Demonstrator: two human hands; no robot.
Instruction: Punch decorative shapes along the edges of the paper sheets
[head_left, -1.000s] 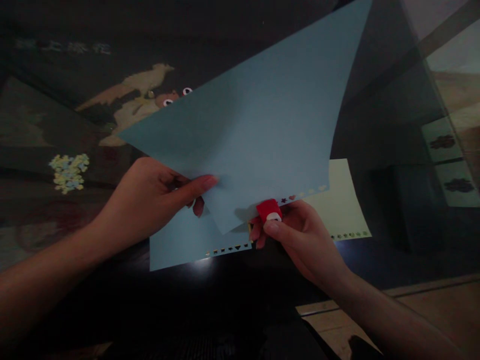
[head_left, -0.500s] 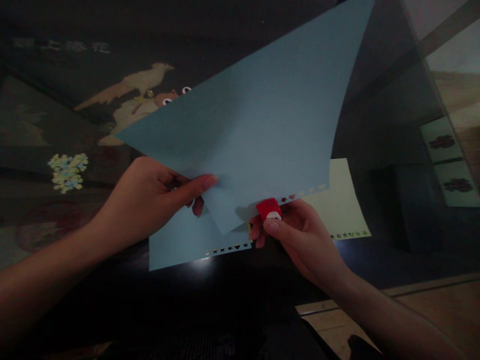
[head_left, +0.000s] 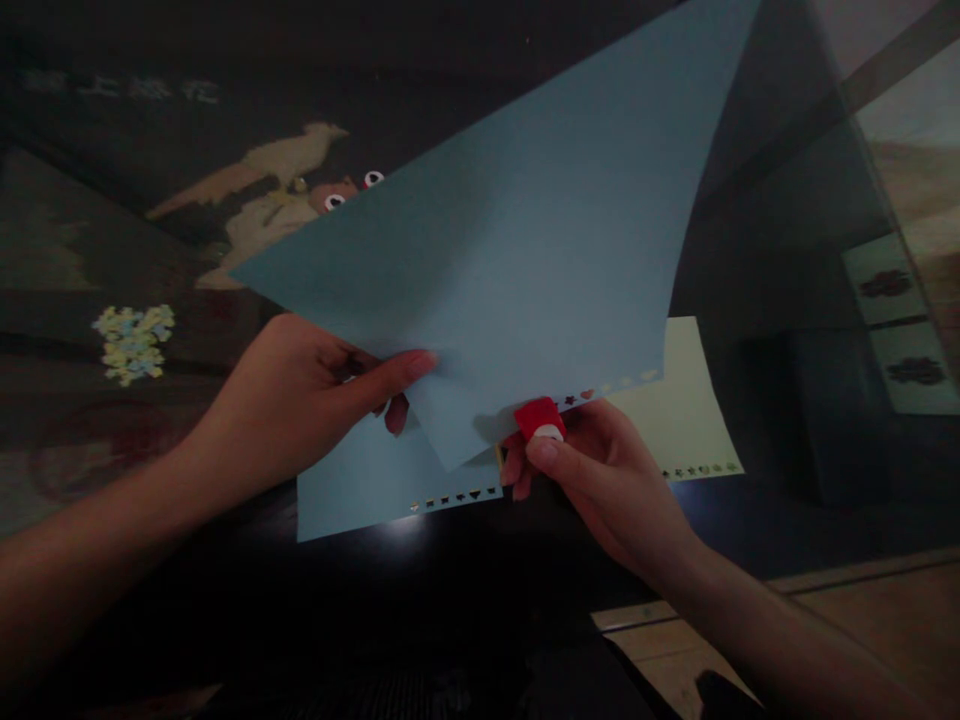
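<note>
My left hand (head_left: 300, 395) pinches the lower left edge of a large blue paper sheet (head_left: 510, 250) and holds it up, tilted over the dark table. My right hand (head_left: 600, 475) grips a small red paper punch (head_left: 538, 418) clamped on the sheet's lower edge, thumb pressing its white top. A row of small punched shapes (head_left: 607, 388) runs along that edge to the right of the punch.
A second blue sheet (head_left: 360, 485) and a pale yellow sheet (head_left: 686, 400), both with punched edges, lie flat on the glossy dark table (head_left: 450, 600). Small paper cut-outs (head_left: 135, 342) lie at the left. A googly-eyed figure (head_left: 330, 195) peeks from behind the held sheet.
</note>
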